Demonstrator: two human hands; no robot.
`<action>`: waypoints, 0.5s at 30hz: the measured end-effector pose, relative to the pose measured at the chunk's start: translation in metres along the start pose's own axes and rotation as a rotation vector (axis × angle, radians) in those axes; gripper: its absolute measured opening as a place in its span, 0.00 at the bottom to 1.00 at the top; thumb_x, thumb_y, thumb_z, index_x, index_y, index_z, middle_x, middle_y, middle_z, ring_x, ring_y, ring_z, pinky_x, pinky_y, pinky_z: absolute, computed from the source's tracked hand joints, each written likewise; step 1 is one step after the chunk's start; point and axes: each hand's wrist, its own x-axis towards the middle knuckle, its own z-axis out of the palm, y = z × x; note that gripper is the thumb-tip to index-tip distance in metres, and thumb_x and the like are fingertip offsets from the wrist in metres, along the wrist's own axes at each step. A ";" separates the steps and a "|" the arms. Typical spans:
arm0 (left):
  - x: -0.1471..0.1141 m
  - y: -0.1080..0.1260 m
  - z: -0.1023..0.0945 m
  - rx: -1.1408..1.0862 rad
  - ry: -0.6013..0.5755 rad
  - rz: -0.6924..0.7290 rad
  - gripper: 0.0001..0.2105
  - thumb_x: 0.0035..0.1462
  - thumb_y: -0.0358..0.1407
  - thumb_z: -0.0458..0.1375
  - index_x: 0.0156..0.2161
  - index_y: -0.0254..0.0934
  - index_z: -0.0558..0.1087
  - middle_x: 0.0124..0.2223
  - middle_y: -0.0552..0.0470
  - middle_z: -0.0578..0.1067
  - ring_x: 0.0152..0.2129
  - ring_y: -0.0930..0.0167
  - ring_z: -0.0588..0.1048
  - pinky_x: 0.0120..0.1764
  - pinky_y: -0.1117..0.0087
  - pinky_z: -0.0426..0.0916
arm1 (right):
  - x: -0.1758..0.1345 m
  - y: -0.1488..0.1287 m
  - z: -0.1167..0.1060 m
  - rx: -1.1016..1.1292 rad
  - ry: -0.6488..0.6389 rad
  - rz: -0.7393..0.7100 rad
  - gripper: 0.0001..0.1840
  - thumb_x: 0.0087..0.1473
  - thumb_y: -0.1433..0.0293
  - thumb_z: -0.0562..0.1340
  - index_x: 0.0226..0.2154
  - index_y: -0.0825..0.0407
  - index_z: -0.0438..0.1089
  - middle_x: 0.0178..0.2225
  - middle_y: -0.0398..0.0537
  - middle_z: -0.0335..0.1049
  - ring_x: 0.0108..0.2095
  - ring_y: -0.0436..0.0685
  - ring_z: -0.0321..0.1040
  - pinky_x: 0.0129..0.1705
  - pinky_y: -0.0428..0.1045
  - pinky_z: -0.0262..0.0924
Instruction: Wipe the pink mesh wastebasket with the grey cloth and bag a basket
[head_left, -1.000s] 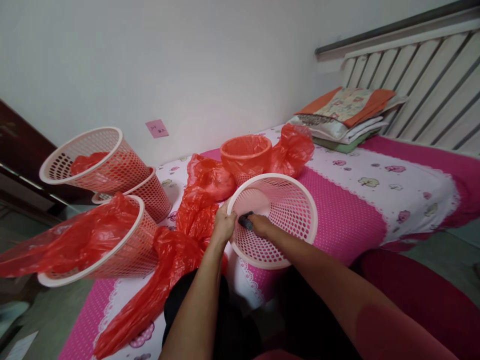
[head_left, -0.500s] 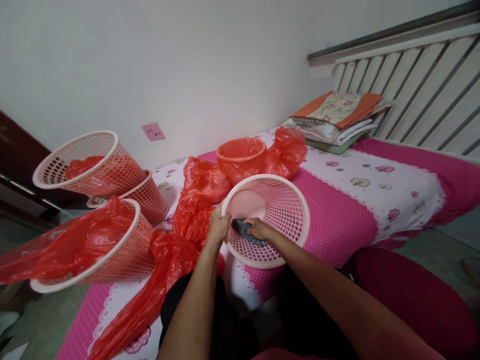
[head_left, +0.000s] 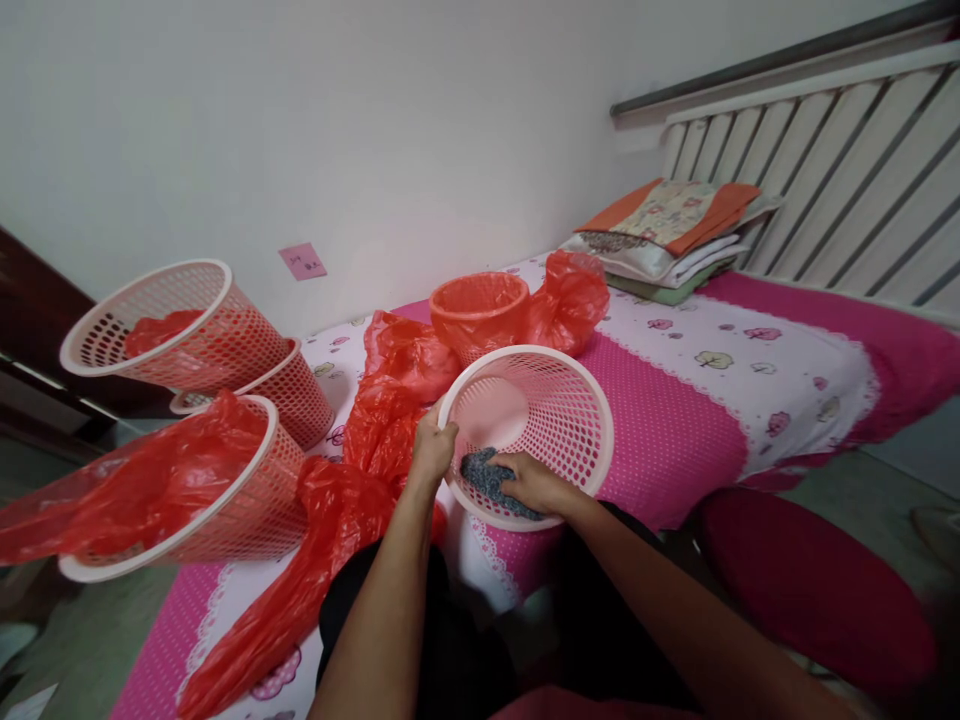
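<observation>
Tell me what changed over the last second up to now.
The right hand and grey cloth moved inside the basket toward its near edge; more of the cloth shows. Nothing was let go: the left hand still grips the basket's left rim. The other baskets and red bags stayed put.

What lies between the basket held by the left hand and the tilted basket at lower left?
In the head view, crumpled red plastic lies between the held basket and the tilted basket; the left forearm shows too.
</observation>
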 end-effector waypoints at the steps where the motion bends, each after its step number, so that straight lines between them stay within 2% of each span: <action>1: 0.000 0.001 0.000 0.001 0.000 0.002 0.28 0.45 0.30 0.56 0.53 0.35 0.82 0.52 0.47 0.85 0.51 0.58 0.81 0.63 0.54 0.70 | -0.004 -0.004 -0.001 -0.014 0.004 -0.006 0.28 0.47 0.80 0.61 0.50 0.49 0.80 0.47 0.44 0.83 0.46 0.58 0.78 0.49 0.49 0.68; 6: 0.001 0.001 -0.001 0.014 0.009 0.008 0.27 0.44 0.30 0.56 0.51 0.35 0.82 0.49 0.47 0.85 0.50 0.58 0.81 0.62 0.54 0.71 | -0.022 -0.028 0.002 -0.152 0.013 -0.026 0.25 0.50 0.76 0.61 0.50 0.48 0.79 0.46 0.45 0.83 0.45 0.59 0.77 0.49 0.49 0.68; 10: 0.001 0.000 -0.003 0.017 0.021 -0.008 0.27 0.44 0.29 0.56 0.51 0.35 0.82 0.48 0.47 0.85 0.49 0.58 0.81 0.61 0.55 0.72 | -0.038 -0.042 0.010 -0.390 0.052 -0.124 0.26 0.52 0.75 0.61 0.54 0.51 0.75 0.53 0.54 0.78 0.52 0.62 0.74 0.54 0.51 0.65; 12: 0.000 0.001 -0.005 -0.007 0.007 -0.023 0.28 0.43 0.29 0.56 0.52 0.36 0.82 0.48 0.48 0.85 0.49 0.58 0.82 0.61 0.54 0.72 | -0.045 -0.043 0.008 -0.550 -0.022 -0.147 0.24 0.52 0.76 0.60 0.51 0.52 0.76 0.52 0.55 0.78 0.51 0.62 0.74 0.52 0.51 0.65; 15: 0.000 0.001 -0.008 -0.034 -0.004 -0.033 0.29 0.42 0.29 0.56 0.52 0.36 0.82 0.49 0.47 0.85 0.52 0.57 0.81 0.62 0.53 0.71 | -0.054 -0.037 -0.007 -0.766 -0.138 -0.092 0.16 0.55 0.78 0.60 0.42 0.51 0.79 0.46 0.56 0.79 0.47 0.63 0.74 0.47 0.53 0.63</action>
